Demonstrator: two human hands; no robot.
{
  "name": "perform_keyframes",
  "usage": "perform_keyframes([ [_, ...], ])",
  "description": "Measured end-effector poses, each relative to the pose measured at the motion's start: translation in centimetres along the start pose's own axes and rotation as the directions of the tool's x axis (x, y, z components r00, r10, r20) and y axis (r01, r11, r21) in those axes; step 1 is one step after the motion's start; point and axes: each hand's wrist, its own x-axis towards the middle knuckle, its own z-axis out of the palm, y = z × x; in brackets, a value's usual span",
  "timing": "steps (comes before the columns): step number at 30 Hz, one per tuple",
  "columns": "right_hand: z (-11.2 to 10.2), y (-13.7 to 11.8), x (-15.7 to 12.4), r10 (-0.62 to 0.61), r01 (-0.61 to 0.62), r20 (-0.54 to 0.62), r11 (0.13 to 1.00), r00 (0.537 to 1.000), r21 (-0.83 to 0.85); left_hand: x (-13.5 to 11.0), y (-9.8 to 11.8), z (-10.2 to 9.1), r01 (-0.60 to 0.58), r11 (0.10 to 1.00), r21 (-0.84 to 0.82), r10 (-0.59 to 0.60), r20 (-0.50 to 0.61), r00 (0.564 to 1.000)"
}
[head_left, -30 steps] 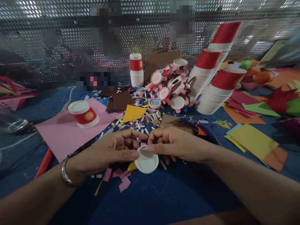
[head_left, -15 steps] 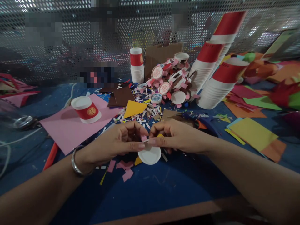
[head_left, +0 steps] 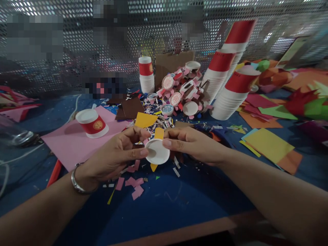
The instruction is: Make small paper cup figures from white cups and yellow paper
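Both hands hold a small white cut-down cup bottom (head_left: 157, 152) just above the blue table. My left hand (head_left: 116, 155) pinches its left rim between thumb and forefinger; a silver bracelet is on that wrist. From the other side my right hand (head_left: 193, 143) grips the right rim with its fingers curled. A yellow paper strip (head_left: 159, 133) stands up behind the cup bottom, and a pink scrap shows beside it.
A red-and-white cup (head_left: 92, 123) lies on a pink sheet (head_left: 69, 143) at the left. Tall leaning cup stacks (head_left: 230, 82) stand at the back right, beside a pile of decorated cup bottoms (head_left: 179, 92). Coloured paper sheets (head_left: 269, 143) and confetti litter the table. A perforated metal screen closes the back.
Both hands have lifted the white cup bottom a little and tilted its open side toward me. The yellow strip now stands up behind it.
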Motion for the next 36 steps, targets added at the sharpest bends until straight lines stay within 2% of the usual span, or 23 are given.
perform_keyframes([
  [4, 0.0, -0.1, 0.0, 0.037, -0.037, 0.007, 0.999, 0.999, 0.009, 0.2, -0.1, 0.2, -0.011, 1.000, -0.003, 0.011, -0.020, 1.000],
  [8, 0.0, -0.2, 0.1, 0.092, -0.092, -0.012, 0.995, 0.996, -0.027, 0.2, -0.2, 0.4, -0.043, 0.997, 0.071, 0.047, -0.063, 0.997],
  [13, -0.1, 0.0, 0.1, 0.136, -0.139, -0.032, 0.983, 0.990, -0.120, -0.1, -0.4, 0.4, 0.074, 0.968, 0.239, -0.042, -0.139, 0.989],
  [16, -0.2, 0.2, 0.1, 0.162, -0.165, -0.029, 0.966, 0.986, -0.201, -0.4, -0.5, 0.4, 0.120, 0.958, 0.260, -0.081, -0.154, 0.985],
  [20, -0.3, 0.3, 0.2, 0.189, -0.189, -0.025, 0.952, 0.982, -0.241, -0.4, -0.7, 0.8, 0.148, 0.948, 0.282, -0.116, -0.129, 0.985],
  [26, -0.1, 0.2, 0.4, 0.233, -0.219, 0.006, 0.923, 0.973, -0.317, -0.2, -1.4, 0.4, 0.131, 0.950, 0.285, -0.133, -0.013, 0.991],
  [28, 0.0, 0.3, 0.4, 0.221, -0.204, 0.004, 0.908, 0.975, -0.367, -0.2, -1.5, 0.2, 0.128, 0.927, 0.351, -0.132, -0.014, 0.991],
  [32, 0.1, 0.5, 0.3, 0.165, -0.147, 0.006, 0.892, 0.986, -0.428, -0.1, -1.4, 0.5, 0.154, 0.847, 0.509, -0.130, -0.082, 0.988],
  [36, 0.5, 0.3, 0.3, 0.161, -0.154, -0.026, 0.868, 0.987, -0.472, 0.0, -0.9, 1.3, 0.187, 0.775, 0.604, -0.137, -0.127, 0.982],
])
